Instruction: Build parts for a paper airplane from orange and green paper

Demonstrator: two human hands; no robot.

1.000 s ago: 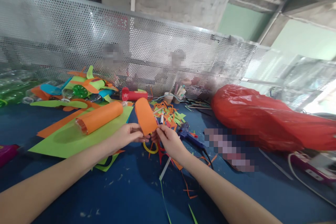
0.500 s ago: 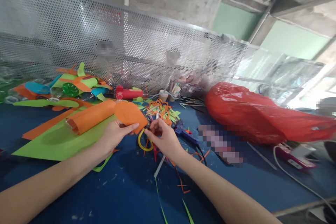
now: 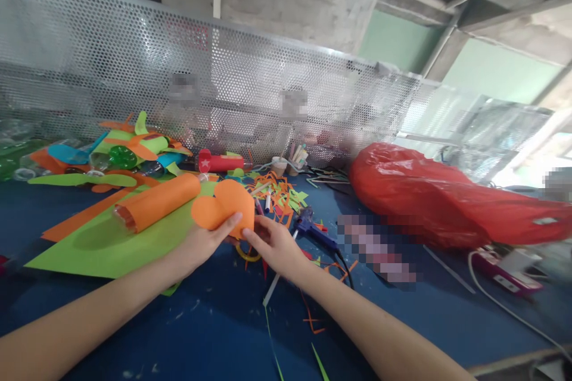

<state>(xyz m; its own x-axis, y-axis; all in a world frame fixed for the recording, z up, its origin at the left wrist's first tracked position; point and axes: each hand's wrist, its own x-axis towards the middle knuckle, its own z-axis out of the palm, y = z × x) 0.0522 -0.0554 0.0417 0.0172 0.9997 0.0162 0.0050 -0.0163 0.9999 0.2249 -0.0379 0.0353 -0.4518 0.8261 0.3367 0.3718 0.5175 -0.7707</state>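
A lobed orange paper cutout [image 3: 233, 197] is held up between my two hands over the blue table. My left hand [image 3: 208, 247] pinches its lower left part, with the thumb lying across the front. At the lower right edge, my right hand [image 3: 277, 247] has its thumb and fingers closed on the same paper. Just below the hands shows the yellow handle loop of a pair of scissors [image 3: 248, 257]; the rest of it is hidden. Left of my hands, an orange-wrapped bottle [image 3: 158, 199] lies on a green paper sheet [image 3: 96, 256].
A blue glue gun [image 3: 318, 232] lies right of my right hand. Orange and green paper scraps [image 3: 279, 190] are heaped behind it. A red plastic bag [image 3: 415, 190] fills the right rear. Paper-decorated bottles [image 3: 125, 146] crowd the left rear, before a perforated metal screen [image 3: 268, 53].
The orange cutout has turned and now shows two lobes. My right hand has moved from beside the scissors' yellow handle onto the paper's right edge.
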